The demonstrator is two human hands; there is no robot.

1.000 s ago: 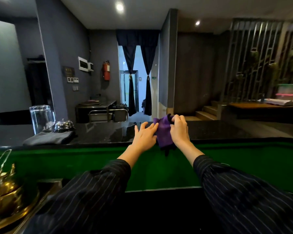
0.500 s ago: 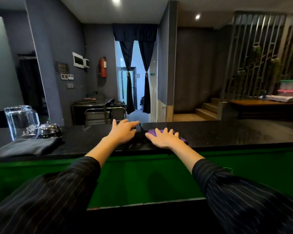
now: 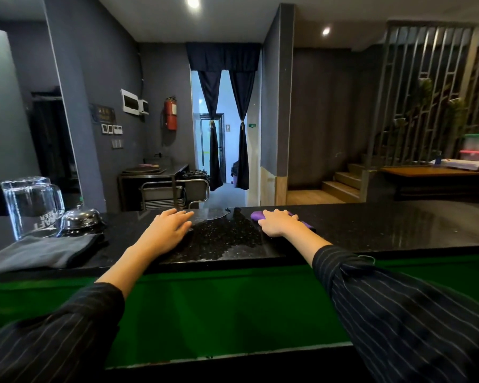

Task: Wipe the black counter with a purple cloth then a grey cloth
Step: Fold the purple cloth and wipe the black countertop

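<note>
The black speckled counter (image 3: pixel 371 230) runs across the middle of the head view. A purple cloth (image 3: pixel 257 215) lies flat on it near the centre. My right hand (image 3: pixel 278 225) presses down on that cloth, fingers spread, and covers most of it. My left hand (image 3: pixel 168 229) rests palm-down on the bare counter to the left, holding nothing. Between the hands the stone looks wet and shiny. A folded grey cloth (image 3: pixel 39 252) lies on the counter at the far left, well apart from both hands.
Two glass mugs (image 3: pixel 29 205) and a chrome service bell (image 3: pixel 79 219) stand behind the grey cloth at the left. A green panel (image 3: pixel 219 313) drops below the counter's near edge. Beyond the counter are a steel trolley (image 3: pixel 174 192), a curtained doorway and steps.
The purple cloth went from being held up in both hands to lying flat on the counter. My right hand now presses it and has slid it rightward; my left hand rests on the counter.
</note>
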